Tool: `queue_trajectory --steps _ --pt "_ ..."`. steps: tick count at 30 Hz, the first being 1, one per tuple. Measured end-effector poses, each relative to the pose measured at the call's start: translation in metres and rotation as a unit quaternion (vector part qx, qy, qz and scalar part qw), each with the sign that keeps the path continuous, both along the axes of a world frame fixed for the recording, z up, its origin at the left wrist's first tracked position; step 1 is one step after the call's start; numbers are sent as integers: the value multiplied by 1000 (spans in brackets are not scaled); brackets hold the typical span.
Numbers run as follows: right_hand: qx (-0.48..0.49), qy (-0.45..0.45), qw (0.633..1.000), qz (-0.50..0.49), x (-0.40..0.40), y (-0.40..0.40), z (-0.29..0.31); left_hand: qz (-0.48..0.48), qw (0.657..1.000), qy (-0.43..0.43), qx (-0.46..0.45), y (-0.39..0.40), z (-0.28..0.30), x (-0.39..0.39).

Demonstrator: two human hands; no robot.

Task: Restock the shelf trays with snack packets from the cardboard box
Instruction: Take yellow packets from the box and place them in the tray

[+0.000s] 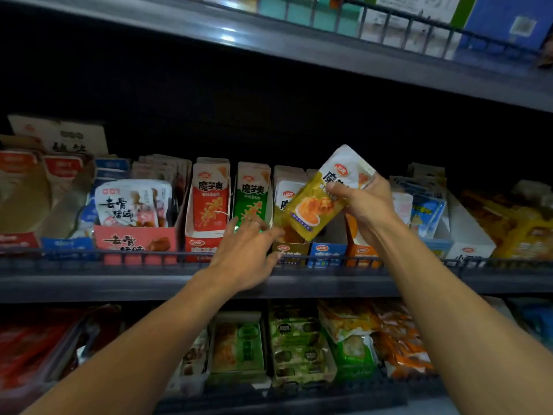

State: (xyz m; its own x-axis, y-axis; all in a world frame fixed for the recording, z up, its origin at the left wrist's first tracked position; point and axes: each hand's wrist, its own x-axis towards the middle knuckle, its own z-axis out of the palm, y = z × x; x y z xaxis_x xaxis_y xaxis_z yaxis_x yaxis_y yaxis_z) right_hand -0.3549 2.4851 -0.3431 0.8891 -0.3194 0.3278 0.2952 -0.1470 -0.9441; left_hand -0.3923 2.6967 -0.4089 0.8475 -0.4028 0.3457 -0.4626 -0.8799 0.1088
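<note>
The right hand (360,205) grips a yellow-and-white snack packet (321,196) by its upper right part, thumb across the front and fingers curled behind, holding it tilted with its top corner leaning right. The packet hangs in front of the yellow display tray (289,250), its lower end just above that tray's front wall and covering most of the tray's opening. The left hand (248,253) reaches in left of the yellow tray with fingers spread and fairly straight, gripping nothing; its fingertips lie just beside the packet's lower left corner, and whether they touch it cannot be told. A ring sits on 1 finger. Left of the yellow tray stand a green tray (253,196) and a red tray (209,205), both full of upright packets. All 3 trays sit on the middle shelf (89,283) behind a low wire rail (143,257).
</note>
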Motion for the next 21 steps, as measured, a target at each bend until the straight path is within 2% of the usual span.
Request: queue_trajectory --steps 3,9,13,17,21 --pt "-55 5 998 20 13 13 -9 10 1000 5 13 -2 -9 6" --pt "-157 72 981 88 22 23 -19 -18 999 9 -41 0 -18 12" --pt "-323 72 938 107 18 31 -19 -31 998 18 -51 1 -15 15" --pt "-488 53 871 19 25 30 -17 -36 998 27 -51 2 -14 17" --pt "-590 -10 806 -33 24 34 -16 -42 997 40 -51 3 -13 17"
